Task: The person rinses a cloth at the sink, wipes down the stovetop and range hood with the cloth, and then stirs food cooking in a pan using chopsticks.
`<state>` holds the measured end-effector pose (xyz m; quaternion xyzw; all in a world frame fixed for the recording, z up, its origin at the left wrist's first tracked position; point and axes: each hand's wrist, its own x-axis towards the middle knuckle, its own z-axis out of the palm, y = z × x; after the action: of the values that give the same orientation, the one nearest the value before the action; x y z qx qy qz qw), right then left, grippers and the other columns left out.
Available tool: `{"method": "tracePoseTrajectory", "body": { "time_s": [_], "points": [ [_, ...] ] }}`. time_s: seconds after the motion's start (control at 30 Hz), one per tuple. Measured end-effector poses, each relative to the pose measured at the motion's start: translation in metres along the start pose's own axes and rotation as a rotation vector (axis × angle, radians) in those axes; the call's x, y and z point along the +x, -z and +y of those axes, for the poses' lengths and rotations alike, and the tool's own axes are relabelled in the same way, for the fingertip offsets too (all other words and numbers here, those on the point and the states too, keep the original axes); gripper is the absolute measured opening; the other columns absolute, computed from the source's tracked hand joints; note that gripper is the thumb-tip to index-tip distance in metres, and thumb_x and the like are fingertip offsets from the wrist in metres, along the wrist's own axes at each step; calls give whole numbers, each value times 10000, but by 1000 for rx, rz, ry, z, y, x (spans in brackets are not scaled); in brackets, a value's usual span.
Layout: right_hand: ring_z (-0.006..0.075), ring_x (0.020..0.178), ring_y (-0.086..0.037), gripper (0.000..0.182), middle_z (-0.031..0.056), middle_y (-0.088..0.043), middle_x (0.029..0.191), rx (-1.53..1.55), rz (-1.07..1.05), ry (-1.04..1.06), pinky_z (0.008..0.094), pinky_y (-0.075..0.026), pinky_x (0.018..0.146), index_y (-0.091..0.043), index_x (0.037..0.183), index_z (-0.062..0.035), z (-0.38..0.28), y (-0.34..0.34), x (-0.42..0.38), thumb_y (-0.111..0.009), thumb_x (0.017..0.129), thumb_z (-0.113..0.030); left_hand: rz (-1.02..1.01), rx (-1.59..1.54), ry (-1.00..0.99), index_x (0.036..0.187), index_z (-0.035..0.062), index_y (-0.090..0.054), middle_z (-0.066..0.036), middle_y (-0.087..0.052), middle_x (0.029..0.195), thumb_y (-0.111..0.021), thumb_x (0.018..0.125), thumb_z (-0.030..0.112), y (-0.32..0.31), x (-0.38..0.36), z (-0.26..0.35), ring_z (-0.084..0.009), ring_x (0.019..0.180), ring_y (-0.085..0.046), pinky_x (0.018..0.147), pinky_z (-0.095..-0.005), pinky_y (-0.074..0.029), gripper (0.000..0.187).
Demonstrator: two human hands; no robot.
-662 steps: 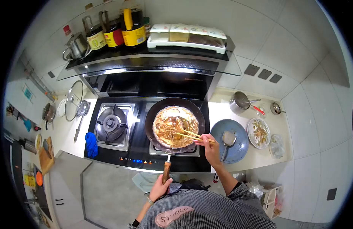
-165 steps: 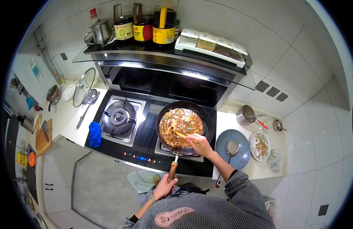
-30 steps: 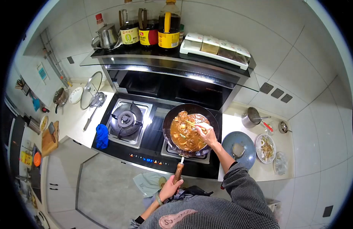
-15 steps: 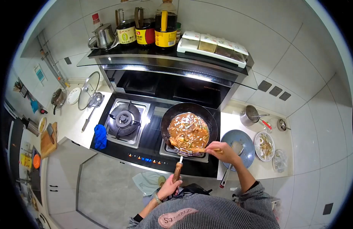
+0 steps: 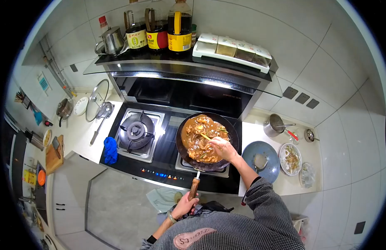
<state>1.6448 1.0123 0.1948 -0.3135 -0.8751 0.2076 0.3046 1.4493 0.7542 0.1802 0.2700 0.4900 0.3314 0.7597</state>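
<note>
A dark wok [image 5: 232,141] with a brown, saucy stew [image 5: 197,143] of chunks sits on the right burner. My left hand [image 5: 186,206] is closed around the wok's wooden handle [image 5: 194,188] at the front. Over the right side of the wok, my right hand [image 5: 223,149] grips a slim wooden stirring utensil [image 5: 206,136]. One end of it points up and left over the food; its working end cannot be made out clearly.
Right of the stove stand a blue-grey pan [image 5: 270,171] with a ladle in it, a plate of scraps [image 5: 290,159] and a small pot [image 5: 274,125]. A blue cloth [image 5: 110,150] lies by the left burner [image 5: 136,130]. Sauce bottles [image 5: 179,31] line the shelf above.
My right hand has moved forward and left, from the wok's near right rim to over the food, turning the utensil. The stew has been shifted about. My left hand stays on the handle.
</note>
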Motion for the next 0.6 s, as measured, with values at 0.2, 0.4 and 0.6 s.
{"method": "tracePoseTrajectory", "body": {
  "time_s": [0.2,0.4,0.6],
  "points": [
    [292,799,-641,134,136,-639,910,-89,58,-173,343,-519,693,-654,974,-15,5,21,-29,-595,866,-67,15,5,-1,1130,55,-432,7,-445,649,-554,881,110,0,1,-1,-76,439,-438,384,-240,-372,283],
    [290,768,-641,131,154,-639,880,29,72,-310,334,-510,675,-660,948,4,-55,34,-66,-608,857,-74,24,-3,-2,1109,54,-439,4,-446,633,-561,877,110,0,3,-3,-82,436,-438,387,-243,-371,269],
    [305,817,-648,135,154,-644,903,160,124,-285,345,-511,707,-658,955,-4,-80,3,-65,-604,847,-64,24,-12,-10,1104,49,-437,-1,-447,620,-569,873,115,1,5,-6,-89,437,-446,400,-239,-375,275]
  ]
}}
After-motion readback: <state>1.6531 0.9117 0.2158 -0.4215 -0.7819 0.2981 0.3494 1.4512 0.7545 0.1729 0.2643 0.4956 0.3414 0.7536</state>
